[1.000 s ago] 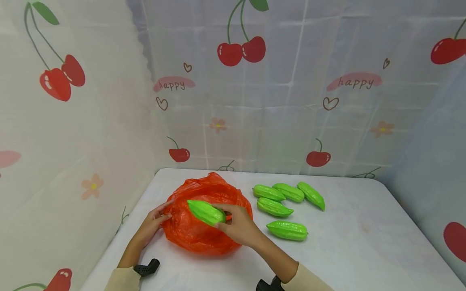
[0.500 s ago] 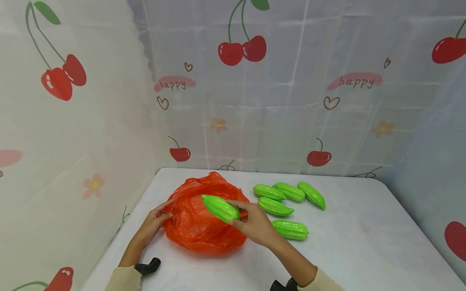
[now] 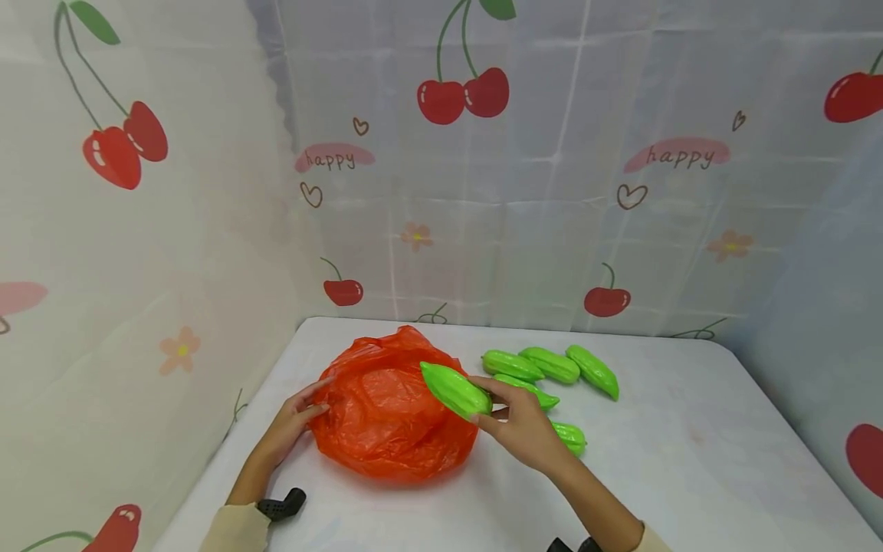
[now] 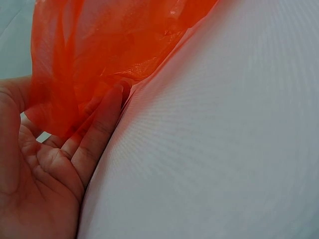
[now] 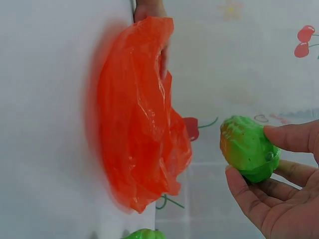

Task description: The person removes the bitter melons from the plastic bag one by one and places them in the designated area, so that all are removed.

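Observation:
My right hand (image 3: 523,428) holds a bright green bitter melon (image 3: 451,389) between thumb and fingers, raised at the right edge of an orange-red plastic bag (image 3: 393,429). In the right wrist view the melon (image 5: 246,147) points away from the hand, its bumpy blunt end showing. The bag stands puffed on the white table. My left hand (image 3: 281,431) holds the bag's left side. In the left wrist view the thin film lies between thumb and fingers (image 4: 97,134), partly covering them. The bag's contents cannot be made out.
Several more bitter melons (image 3: 512,366) lie on the white table (image 3: 690,460) right of the bag, one (image 3: 569,438) partly behind my right hand. A cherry-printed curtain (image 3: 497,230) hangs behind the table and on both sides.
My right hand has moved right with the bitter melon, from over the middle of the bag to its right edge. My left hand has stayed at the bag's left side.

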Tool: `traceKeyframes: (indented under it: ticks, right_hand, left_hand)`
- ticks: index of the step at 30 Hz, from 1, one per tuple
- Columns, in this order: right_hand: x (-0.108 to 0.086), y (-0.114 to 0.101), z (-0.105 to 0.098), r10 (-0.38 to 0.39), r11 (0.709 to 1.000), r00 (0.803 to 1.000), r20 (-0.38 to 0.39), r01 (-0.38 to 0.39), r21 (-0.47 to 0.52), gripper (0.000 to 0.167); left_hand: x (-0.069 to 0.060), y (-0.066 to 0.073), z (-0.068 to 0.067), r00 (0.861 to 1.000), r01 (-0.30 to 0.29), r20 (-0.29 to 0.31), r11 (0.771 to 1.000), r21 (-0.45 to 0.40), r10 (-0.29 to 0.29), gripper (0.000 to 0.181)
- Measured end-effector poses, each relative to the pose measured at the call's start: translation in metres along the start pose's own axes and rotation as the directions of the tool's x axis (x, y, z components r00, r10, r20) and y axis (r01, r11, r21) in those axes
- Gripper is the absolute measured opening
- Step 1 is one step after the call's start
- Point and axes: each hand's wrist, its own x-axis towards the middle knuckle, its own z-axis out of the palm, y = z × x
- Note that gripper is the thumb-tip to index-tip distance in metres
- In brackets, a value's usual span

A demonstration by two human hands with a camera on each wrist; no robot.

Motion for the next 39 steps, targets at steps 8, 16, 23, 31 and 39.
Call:
traceKeyframes:
  ticks: [8, 16, 23, 31, 39]
  right_hand:
    - [-0.007, 0.005, -0.019, 0.035, 0.999, 0.998, -0.052, -0.036, -0.006, 0.055]
    - [-0.016, 0.010, -0.035, 0.044, 0.999, 0.996, -0.079, -0.045, -0.017, 0.054]
    - [-0.023, 0.014, -0.048, 0.042, 0.998, 0.994, -0.097, -0.045, -0.033, 0.055]
    - [-0.036, 0.024, -0.061, 0.032, 0.998, 0.993, -0.116, -0.037, -0.045, 0.056]
    - [-0.052, 0.036, -0.071, 0.016, 0.996, 0.989, -0.145, -0.028, -0.085, 0.056]
  left_hand:
    - [0.000, 0.000, 0.000, 1.000, -0.007, 0.000, 1.000, -0.010, 0.007, 0.055]
    - [0.000, -0.001, 0.001, 1.000, 0.000, 0.006, 1.000, -0.018, 0.000, 0.056]
    - [0.001, -0.002, -0.001, 1.000, 0.003, 0.012, 1.000, -0.010, -0.003, 0.056]
    - [0.001, -0.003, -0.001, 1.000, -0.003, 0.005, 1.000, -0.005, 0.003, 0.056]
    - [0.001, -0.003, -0.001, 1.000, 0.008, 0.005, 1.000, -0.011, -0.007, 0.056]
